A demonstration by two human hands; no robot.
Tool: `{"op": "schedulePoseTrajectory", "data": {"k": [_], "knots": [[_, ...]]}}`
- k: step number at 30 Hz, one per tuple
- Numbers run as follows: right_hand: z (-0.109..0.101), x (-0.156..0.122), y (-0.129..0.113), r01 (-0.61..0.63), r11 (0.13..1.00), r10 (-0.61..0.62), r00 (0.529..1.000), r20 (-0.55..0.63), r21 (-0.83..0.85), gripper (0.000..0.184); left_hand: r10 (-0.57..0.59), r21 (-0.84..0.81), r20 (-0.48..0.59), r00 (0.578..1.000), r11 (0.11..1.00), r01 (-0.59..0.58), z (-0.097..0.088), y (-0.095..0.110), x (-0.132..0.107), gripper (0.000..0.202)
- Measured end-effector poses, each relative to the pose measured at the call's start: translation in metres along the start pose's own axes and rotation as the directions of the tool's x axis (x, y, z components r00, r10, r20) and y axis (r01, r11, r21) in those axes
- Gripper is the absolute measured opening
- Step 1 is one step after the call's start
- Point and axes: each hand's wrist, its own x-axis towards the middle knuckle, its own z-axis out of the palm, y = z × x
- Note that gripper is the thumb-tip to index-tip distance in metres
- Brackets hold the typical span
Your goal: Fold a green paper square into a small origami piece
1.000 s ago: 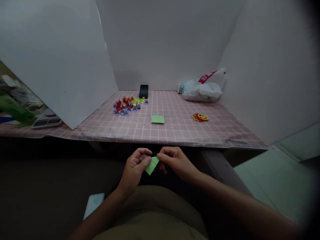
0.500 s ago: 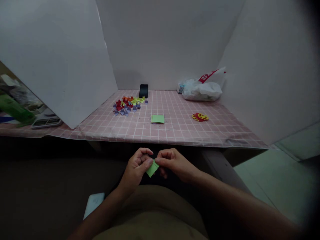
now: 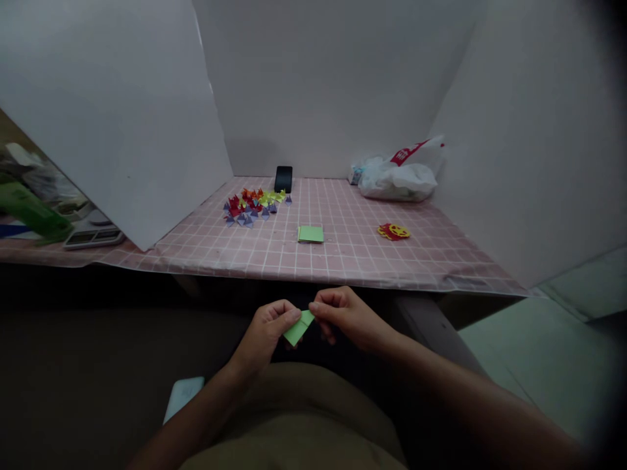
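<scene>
Got green paper [image 3: 296,331] held in left hand [image 3: 264,331], corner pinched in right hand [image 3: 351,320], bodyward of the green sheet stack [image 3: 311,234], probably just partway folded, with loads of finished-looking folded pieces [image 3: 251,209] left of that unfolded-looking stack.

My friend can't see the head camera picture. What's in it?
The left hand and right hand hold a folded green paper before a pink checked table. On it lie colourful folded-paper pieces, a green-topped stack and a white plastic bag.

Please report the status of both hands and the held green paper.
Left hand pinching folded green paper. Right hand at its corner. Paper stack on table, apart from hands.
</scene>
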Motion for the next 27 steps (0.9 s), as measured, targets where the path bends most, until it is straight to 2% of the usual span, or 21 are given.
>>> {"op": "schedulePoseTrajectory", "data": {"k": [3, 6, 8, 13, 16, 19, 21, 23, 25, 27], "knots": [[-0.001, 0.002, 0.001, 0.030, 0.999, -0.031, 0.997, -0.069, -0.015, 0.036, 0.049, 0.032, -0.052, 0.997, 0.998, -0.047, 0.000, 0.000, 0.000, 0.030], [0.000, 0.005, 0.003, 0.076, 0.996, -0.071, 0.991, -0.113, 0.039, 0.033, 0.094, 0.076, -0.114, 0.989, 0.993, -0.086, 0.001, 0.000, -0.001, 0.031], [0.001, 0.005, 0.004, 0.063, 0.992, -0.056, 0.996, -0.068, 0.106, 0.031, 0.106, 0.102, -0.113, 0.988, 0.990, -0.095, 0.002, 0.001, -0.002, 0.031], [0.001, 0.006, 0.006, -0.012, 0.956, -0.005, 0.998, 0.058, 0.294, 0.032, 0.128, 0.080, -0.012, 0.992, 0.989, -0.127, -0.003, 0.004, -0.003, 0.030], [0.000, 0.006, 0.008, -0.057, 0.898, 0.000, 0.991, 0.130, 0.436, 0.031, 0.262, 0.144, -0.010, 0.965, 0.955, -0.258, -0.008, 0.006, -0.002, 0.020], [0.003, 0.007, 0.011, -0.101, 0.852, 0.006, 0.983, 0.182, 0.514, 0.030, 0.408, 0.204, 0.079, 0.910, 0.887, -0.415, -0.009, 0.007, -0.002, 0.015], [0.005, 0.007, 0.014, -0.142, 0.858, 0.025, 0.972, 0.235, 0.494, 0.031, 0.477, 0.249, 0.113, 0.872, 0.836, -0.489, -0.007, 0.008, -0.004, 0.007], [0.005, 0.007, 0.014, -0.113, 0.913, 0.022, 0.973, 0.228, 0.392, 0.033, 0.496, 0.295, 0.077, 0.865, 0.817, -0.495, -0.006, 0.010, -0.006, 0.009], [0.004, 0.006, 0.011, 0.032, 0.972, -0.061, 0.991, 0.119, 0.232, 0.036, 0.429, 0.311, 0.014, 0.903, 0.857, -0.411, -0.005, 0.013, -0.007, 0.012], [0.002, 0.005, 0.006, 0.194, 0.978, -0.196, 0.981, 0.012, 0.075, 0.038, 0.296, 0.304, -0.014, 0.955, 0.911, -0.277, -0.005, 0.014, -0.008, 0.012]]}}
